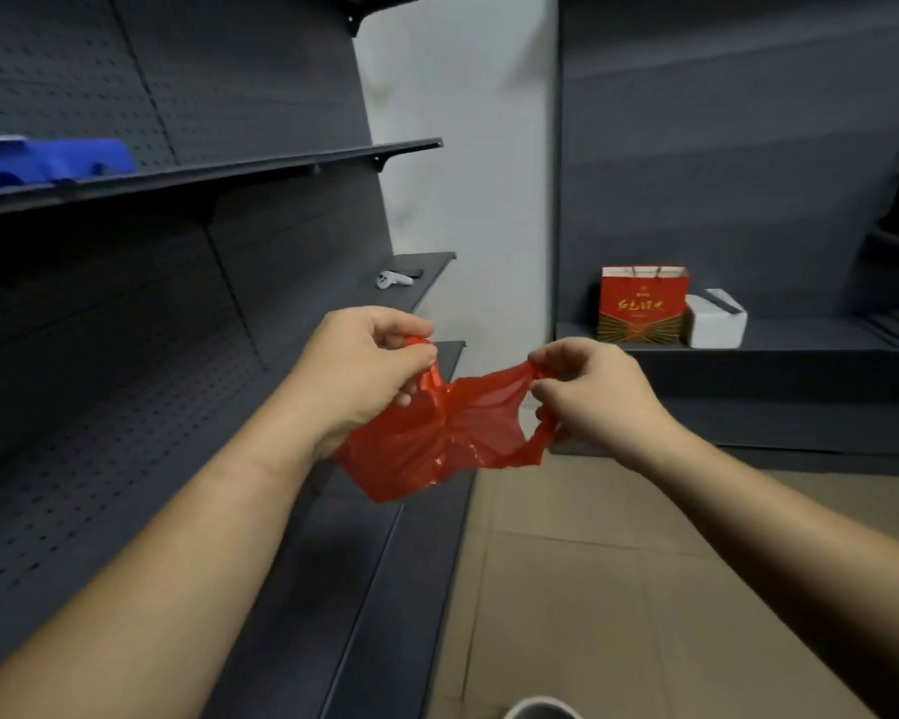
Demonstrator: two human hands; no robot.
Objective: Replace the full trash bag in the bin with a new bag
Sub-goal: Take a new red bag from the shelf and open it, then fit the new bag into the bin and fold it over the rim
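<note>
Your left hand (356,368) and right hand (590,389) pinch the thin crumpled red plastic bag (437,438); next, spread its mouth open for the bin.

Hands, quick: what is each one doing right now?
Left hand: closed, pinching one handle of the thin red plastic bag.
Right hand: closed, pinching its other handle.
</note>
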